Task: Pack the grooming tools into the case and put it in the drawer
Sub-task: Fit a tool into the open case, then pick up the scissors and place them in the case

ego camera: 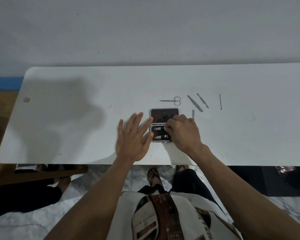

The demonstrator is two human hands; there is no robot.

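Hands (pixel 133 135) flanking open case (pixel 160 125)

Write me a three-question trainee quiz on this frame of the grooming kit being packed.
1. True or false: the small silver scissors already sit inside the open dark-lined grooming case.
2. Which hand is working at the case's lower half? A) left hand B) right hand
3. How many nail clippers can be seen in the case's lower half?

Key
1. False: they lie on the white tabletop beyond the case.
2. B: its fingers are at the upper silver nail clipper; the left hand lies spread flat beside the case.
3. Two: the lower silver nail clipper is the second.
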